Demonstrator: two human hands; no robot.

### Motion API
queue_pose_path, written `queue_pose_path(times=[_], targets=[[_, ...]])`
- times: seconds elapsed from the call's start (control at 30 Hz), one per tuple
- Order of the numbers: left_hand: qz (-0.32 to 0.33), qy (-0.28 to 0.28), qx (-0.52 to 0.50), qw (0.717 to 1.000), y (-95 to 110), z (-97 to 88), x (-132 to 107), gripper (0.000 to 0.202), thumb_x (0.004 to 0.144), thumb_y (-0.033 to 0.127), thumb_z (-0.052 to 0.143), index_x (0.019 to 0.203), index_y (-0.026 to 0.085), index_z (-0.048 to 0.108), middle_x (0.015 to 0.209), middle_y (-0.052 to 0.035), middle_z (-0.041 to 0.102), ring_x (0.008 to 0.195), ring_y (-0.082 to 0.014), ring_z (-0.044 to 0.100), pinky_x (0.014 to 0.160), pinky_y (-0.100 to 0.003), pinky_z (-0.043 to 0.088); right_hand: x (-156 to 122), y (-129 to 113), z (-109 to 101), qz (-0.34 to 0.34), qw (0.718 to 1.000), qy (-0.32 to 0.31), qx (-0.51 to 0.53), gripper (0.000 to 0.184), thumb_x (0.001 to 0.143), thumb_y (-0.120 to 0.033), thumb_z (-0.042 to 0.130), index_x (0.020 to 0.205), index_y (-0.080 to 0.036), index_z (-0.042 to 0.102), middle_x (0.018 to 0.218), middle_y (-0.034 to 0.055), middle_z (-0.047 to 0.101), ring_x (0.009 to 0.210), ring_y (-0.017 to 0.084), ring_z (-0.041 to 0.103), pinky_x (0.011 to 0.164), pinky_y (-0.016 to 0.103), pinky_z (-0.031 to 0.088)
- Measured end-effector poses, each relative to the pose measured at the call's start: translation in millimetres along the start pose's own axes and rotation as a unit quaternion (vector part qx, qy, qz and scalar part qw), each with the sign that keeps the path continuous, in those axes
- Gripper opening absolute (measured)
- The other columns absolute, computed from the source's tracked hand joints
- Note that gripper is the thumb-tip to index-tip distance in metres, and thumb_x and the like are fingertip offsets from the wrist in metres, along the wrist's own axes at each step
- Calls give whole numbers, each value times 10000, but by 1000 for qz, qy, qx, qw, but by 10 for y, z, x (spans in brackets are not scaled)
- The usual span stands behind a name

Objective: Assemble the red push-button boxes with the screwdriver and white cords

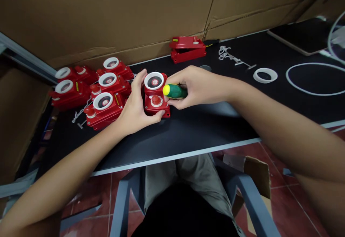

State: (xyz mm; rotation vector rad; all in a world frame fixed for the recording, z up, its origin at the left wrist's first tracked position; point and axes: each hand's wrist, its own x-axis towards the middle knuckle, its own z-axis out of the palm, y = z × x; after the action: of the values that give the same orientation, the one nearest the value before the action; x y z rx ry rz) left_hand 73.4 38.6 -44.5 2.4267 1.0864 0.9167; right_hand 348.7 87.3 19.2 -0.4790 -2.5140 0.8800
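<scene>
A red plastic box (pixel 155 97) with a white ring and a red button on top sits on the black table (pixel 188 133). My left hand (pixel 136 104) wraps around its left side, thumb under its front edge. My right hand (pixel 198 86) is closed around a screwdriver (pixel 174 91) with a green handle and yellow end, held level against the box's right side. The tool's shaft is hidden by my fingers.
Several finished red boxes (pixel 104 107) cluster at the left. An open red box (pixel 187 48) lies at the back by the cardboard wall. Small white parts (pixel 229 54), a white ring (pixel 265 75) and a large white hoop (pixel 314 79) lie to the right.
</scene>
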Motion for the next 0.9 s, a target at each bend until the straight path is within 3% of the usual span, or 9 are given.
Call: queue_pose_path(times=[0.37, 0.67, 0.9], targets=[[-26, 14, 21, 999, 28, 2, 51, 1182, 848, 708, 881, 1694, 232, 208, 1702, -253, 479, 1570, -452, 560, 1337, -649, 460, -8, -12, -38, -11, 1000, 12, -23, 171, 878, -205, 753, 788, -190, 608, 746, -52, 555, 687, 96, 440, 622, 254, 333], [-7, -1, 27, 1000, 45, -12, 75, 1154, 863, 697, 872, 1686, 217, 221, 1714, -260, 470, 1593, -453, 548, 1345, -608, 463, -17, -65, -86, -27, 998, -3, -53, 271, 972, -301, 749, 768, -194, 607, 750, -35, 576, 722, 115, 451, 664, 274, 339], [-15, 4, 21, 1000, 40, -1, 66, 1184, 857, 779, 858, 1703, 224, 243, 1727, -250, 459, 1613, -454, 528, 1359, -601, 450, -28, -105, -93, -43, 997, -6, -62, 245, 994, -358, 777, 814, -210, 704, 754, -33, 622, 762, 148, 505, 723, 297, 359]])
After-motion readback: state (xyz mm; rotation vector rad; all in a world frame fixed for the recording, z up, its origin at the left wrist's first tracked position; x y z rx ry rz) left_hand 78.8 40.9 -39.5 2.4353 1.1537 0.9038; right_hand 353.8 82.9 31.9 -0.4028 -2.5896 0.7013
